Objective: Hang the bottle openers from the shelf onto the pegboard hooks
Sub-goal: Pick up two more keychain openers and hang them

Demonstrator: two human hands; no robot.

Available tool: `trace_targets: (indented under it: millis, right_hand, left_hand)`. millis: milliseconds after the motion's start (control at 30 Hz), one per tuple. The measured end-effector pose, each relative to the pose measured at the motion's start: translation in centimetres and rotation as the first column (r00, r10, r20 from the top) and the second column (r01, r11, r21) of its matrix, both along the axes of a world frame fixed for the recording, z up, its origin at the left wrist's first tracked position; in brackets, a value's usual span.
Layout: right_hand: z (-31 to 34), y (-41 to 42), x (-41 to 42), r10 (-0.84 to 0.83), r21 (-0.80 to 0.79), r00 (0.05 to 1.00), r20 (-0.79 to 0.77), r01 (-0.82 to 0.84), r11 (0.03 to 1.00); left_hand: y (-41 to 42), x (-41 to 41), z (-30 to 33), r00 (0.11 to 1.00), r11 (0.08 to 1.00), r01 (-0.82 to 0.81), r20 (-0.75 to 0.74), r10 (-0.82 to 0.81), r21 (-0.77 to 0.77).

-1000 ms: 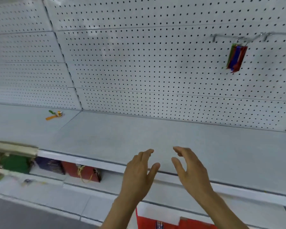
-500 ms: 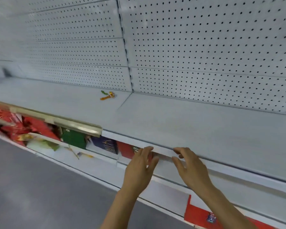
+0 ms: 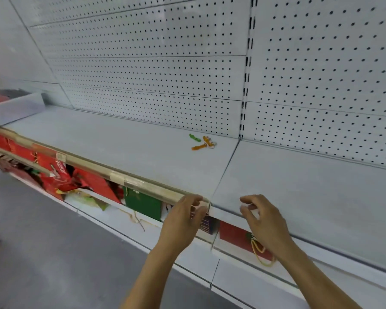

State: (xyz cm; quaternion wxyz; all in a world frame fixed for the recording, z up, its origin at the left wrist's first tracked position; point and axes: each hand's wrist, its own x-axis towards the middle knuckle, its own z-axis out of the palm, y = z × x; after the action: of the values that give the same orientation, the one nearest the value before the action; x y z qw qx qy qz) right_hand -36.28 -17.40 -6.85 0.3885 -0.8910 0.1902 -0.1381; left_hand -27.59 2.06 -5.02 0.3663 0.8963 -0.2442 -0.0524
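A small heap of bottle openers [image 3: 202, 142], green and orange with a metal ring, lies on the white shelf [image 3: 125, 150] close to the pegboard [image 3: 156, 70]. My left hand [image 3: 183, 216] and my right hand [image 3: 262, 219] hover side by side over the shelf's front edge, fingers loosely curled and holding nothing. Both hands are well short of the openers. No hooks show on the pegboard in this view.
Below the shelf, a lower shelf holds red and green gift bags [image 3: 140, 202] and a red bag with a yellow cord [image 3: 243, 241]. A white bin [image 3: 13, 108] stands at the far left. Grey floor [image 3: 42, 253] spreads to the lower left.
The view has swung left: the hanging openers on the hook have left the frame and the heap on the shelf now sits near the middle. Both hands stay together at the shelf edge.
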Motion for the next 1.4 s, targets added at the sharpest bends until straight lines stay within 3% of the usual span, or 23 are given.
trace_targets:
  millis: [367, 700, 933, 1067, 1233, 1300, 1400]
  right_hand:
    - [0.5, -3.5, 18.1, -0.005, -0.026, 0.998, -0.06, 0.004, 1.0]
    - [-2.0, -6.3, 29.2, -0.013, -0.148, 0.986, -0.167, -0.012, 0.989]
    - [-2.8, -6.2, 33.3, -0.113, -0.346, 0.946, -0.303, 0.001, 0.938]
    - [-3.1, -5.8, 34.2, -0.171, -0.376, 0.925, -0.339, 0.033, 0.926]
    - [-2.5, -4.5, 34.8, -0.272, -0.437, 0.881, -0.387, 0.084, 0.895]
    - [-2.1, -3.8, 35.0, -0.316, -0.457, 0.859, -0.402, 0.11, 0.883]
    - [-1.7, -2.6, 34.8, -0.378, -0.447, 0.823, -0.424, 0.173, 0.878]
  left_hand:
    - [-3.5, 14.0, -0.5, 0.996, 0.999, -0.006, -0.088, 0.003, -0.036]
    - [-11.4, 26.1, -3.0, 0.996, 0.996, -0.026, 0.087, 0.019, 0.082]
    - [-13.1, 30.5, -5.1, 0.987, 0.964, 0.087, 0.109, -0.117, 0.25]
    - [-12.6, 32.8, -6.0, 0.965, 0.943, 0.218, 0.087, -0.246, 0.25]
    - [-10.6, 34.8, -6.3, 0.877, 0.835, 0.388, 0.124, -0.465, 0.39]
    - [-9.8, 35.3, -5.6, 0.882, 0.838, 0.426, 0.048, -0.468, 0.34]
    - [-8.8, 35.4, -3.7, 0.893, 0.889, 0.444, -0.142, -0.428, 0.112]
